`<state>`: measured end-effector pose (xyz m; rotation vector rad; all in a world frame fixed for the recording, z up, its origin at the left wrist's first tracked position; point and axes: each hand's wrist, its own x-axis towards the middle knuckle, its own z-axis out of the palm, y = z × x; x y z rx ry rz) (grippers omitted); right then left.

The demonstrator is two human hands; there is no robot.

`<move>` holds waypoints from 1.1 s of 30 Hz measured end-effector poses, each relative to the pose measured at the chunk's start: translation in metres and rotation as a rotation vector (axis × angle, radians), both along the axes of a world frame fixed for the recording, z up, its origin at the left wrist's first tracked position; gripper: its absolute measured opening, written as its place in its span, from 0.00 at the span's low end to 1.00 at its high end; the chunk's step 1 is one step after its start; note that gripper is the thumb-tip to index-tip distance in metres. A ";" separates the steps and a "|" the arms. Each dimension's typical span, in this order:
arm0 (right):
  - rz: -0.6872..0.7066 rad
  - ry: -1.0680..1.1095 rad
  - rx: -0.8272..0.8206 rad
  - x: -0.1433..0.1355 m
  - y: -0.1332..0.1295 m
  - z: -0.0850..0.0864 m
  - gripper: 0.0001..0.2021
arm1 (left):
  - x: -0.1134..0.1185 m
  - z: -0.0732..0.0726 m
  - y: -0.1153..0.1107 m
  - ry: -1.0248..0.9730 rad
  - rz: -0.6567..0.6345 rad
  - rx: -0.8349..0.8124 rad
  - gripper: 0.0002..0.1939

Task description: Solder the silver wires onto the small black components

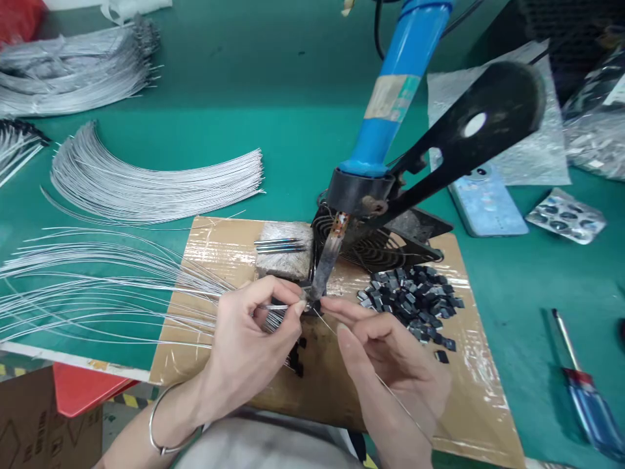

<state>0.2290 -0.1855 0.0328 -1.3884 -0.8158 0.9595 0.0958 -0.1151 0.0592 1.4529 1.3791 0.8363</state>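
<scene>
A blue-handled soldering iron (400, 58) is fixed in a black stand, its tip (323, 270) pointing down between my hands. My left hand (256, 342) is closed, pinching a thin grey wire (273, 307) between thumb and forefinger, its end close beside the tip. Closed around a strand of solder wire (398, 400), my right hand (390, 365) guides the strand's end up to the tip. What exactly sits at the wire's end is hidden by fingertips. Loose grey wires (195, 286) run leftward behind my left hand.
Small black connectors (415, 303) lie heaped on the cardboard (483, 391), near a black fan (375, 241). A grey block (283, 257) carries thin rods. Wire bundles (156, 182) lie left; a phone (488, 198), blister pack (566, 215) and screwdriver (586, 391) lie right.
</scene>
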 end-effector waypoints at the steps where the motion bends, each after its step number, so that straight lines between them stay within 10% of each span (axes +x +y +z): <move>1: 0.000 -0.002 -0.001 0.001 0.000 -0.001 0.11 | 0.000 0.000 0.000 0.003 0.001 0.000 0.06; 33: 0.014 -0.029 0.018 0.002 0.001 -0.005 0.11 | -0.001 -0.004 0.001 -0.017 -0.012 -0.078 0.05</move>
